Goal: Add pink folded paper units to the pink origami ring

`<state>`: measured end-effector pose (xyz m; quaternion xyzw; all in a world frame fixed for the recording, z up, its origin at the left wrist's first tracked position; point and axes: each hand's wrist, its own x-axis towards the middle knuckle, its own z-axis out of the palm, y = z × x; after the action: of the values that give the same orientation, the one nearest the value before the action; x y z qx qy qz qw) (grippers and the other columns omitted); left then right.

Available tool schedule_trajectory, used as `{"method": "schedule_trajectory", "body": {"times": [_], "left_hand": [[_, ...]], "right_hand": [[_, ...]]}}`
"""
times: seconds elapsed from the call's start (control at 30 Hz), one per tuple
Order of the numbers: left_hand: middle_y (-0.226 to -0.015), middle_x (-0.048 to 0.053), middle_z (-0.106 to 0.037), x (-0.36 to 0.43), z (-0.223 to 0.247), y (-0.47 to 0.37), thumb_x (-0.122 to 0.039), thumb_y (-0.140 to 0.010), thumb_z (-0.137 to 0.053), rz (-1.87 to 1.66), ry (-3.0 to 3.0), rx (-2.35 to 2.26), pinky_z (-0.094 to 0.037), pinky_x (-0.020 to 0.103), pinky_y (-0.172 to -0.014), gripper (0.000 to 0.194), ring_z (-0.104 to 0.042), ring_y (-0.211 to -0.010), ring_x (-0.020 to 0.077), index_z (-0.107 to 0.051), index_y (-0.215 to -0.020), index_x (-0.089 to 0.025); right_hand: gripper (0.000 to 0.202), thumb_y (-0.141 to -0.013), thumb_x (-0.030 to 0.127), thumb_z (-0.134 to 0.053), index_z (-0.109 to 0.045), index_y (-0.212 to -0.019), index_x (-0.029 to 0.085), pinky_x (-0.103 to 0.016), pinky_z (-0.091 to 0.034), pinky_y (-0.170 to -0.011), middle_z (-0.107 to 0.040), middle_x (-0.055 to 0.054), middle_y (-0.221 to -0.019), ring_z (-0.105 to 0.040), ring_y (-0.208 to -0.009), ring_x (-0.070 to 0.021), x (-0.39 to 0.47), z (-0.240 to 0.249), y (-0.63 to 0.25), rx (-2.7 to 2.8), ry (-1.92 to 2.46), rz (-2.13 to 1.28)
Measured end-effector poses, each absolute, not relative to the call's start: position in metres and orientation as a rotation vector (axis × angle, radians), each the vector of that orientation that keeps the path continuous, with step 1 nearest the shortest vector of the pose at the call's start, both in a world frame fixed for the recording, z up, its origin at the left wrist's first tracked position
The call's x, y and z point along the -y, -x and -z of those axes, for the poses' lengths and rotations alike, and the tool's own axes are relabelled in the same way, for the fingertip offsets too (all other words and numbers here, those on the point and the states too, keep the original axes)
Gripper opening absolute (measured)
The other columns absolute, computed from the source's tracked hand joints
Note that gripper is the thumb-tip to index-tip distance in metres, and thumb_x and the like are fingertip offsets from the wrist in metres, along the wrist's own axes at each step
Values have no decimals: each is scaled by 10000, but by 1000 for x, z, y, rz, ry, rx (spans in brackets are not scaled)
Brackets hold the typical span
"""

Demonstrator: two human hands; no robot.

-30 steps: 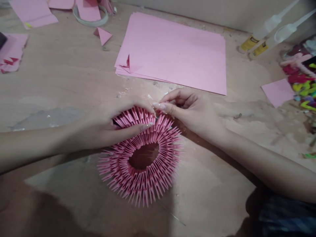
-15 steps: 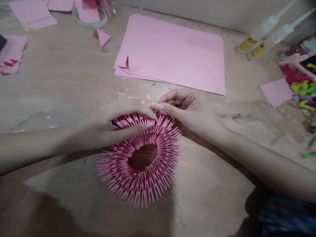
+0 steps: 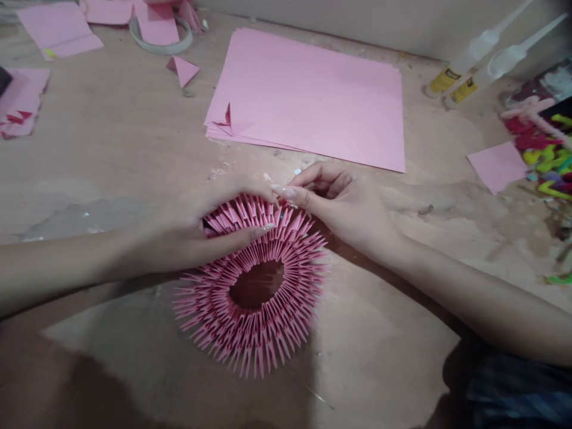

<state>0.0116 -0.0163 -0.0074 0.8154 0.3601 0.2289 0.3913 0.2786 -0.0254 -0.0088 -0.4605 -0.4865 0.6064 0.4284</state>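
The pink paper ring (image 3: 268,328) lies on the bench (image 3: 370,357) in front of me, its opening facing up. Its pointed tips fan outward all round, the near ones towards me. The opening looks slightly longer on a slant, from near left to far right; the whole ring is close to round, so I can't name a clear long axis for it.

My left hand (image 3: 192,223) closes over the far-left rim, thumb across the top and forefinger along the back, folded points between them. My right hand (image 3: 348,196) is at the far rim, thumb and forefinger brought together, the other fingers curled; I can't tell whether anything is pinched there.

I count one ring; its folded pieces are too many and too tight to count. Beyond it is one stack of pink sheets (image 3: 313,98), number unclear, carrying one small folded piece (image 3: 227,121). There's one folded triangle (image 3: 185,71) left of the stack, two bottles (image 3: 442,81) (image 3: 462,90) with long nozzles, and one pink square (image 3: 498,167) beside the coloured pile (image 3: 547,146) at right.
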Motion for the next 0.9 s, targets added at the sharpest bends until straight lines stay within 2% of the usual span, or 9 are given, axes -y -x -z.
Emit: {"method": "schedule_trajectory", "body": {"times": [0.13, 0.23, 0.33, 0.63, 0.73, 0.9], "left_hand": [[-1488, 14, -842, 13, 11, -9, -585, -1223, -728, -540, -1990, -924, -633, 519, -1418, 491, -804, -1468, 271, -767, -1591, -262], [-1471, 16, -860, 6, 14, -11, -526, -1196, -777, -562, -2009, -806, -628, 497, -1424, 448, -821, -1427, 255, -789, -1551, -254], [-1430, -7, -872, 0, 17, -12, -531, -1188, -783, -566, -2021, -724, -648, 489, -1402, 430, -844, -1378, 247, -802, -1532, -274], [-1445, 22, -879, 1, 12, -13, -513, -1206, -758, -572, -2020, -724, -682, 438, -1332, 367, -844, -1350, 247, -815, -1426, -226], [-1469, 15, -877, 0, 12, -13, -498, -1203, -760, -549, -2003, -746, -666, 430, -1357, 326, -840, -1382, 264, -824, -1414, -258], [-1453, -1, -886, -1, 15, -11, -511, -1167, -803, -547, -2006, -731, -675, 416, -1348, 333, -837, -1369, 280, -833, -1426, -305]], "right_hand": [[447, -772, 514, -1213, -870, -872, 245, -303, -617, -680, -880, -14, -853, -764, -771, -171, 26, 7, -278, 1203, 1155, -1517], [471, -784, 576, -1192, -860, -878, 255, -328, -632, -687, -891, -32, -885, -786, -811, -200, 26, 7, -278, 1247, 1212, -1482], [495, -798, 620, -1174, -848, -884, 258, -334, -630, -680, -888, -37, -887, -788, -820, -208, 26, 8, -278, 1268, 1230, -1460], [507, -803, 620, -1180, -834, -862, 254, -322, -573, -651, -845, -16, -842, -721, -761, -177, 26, 10, -277, 1258, 1163, -1459], [506, -819, 605, -1172, -822, -865, 244, -325, -551, -654, -841, -25, -856, -707, -769, -178, 26, 11, -277, 1272, 1185, -1452], [483, -814, 589, -1174, -832, -861, 250, -331, -586, -679, -854, -26, -869, -735, -787, -188, 27, 11, -277, 1261, 1197, -1465]]}}
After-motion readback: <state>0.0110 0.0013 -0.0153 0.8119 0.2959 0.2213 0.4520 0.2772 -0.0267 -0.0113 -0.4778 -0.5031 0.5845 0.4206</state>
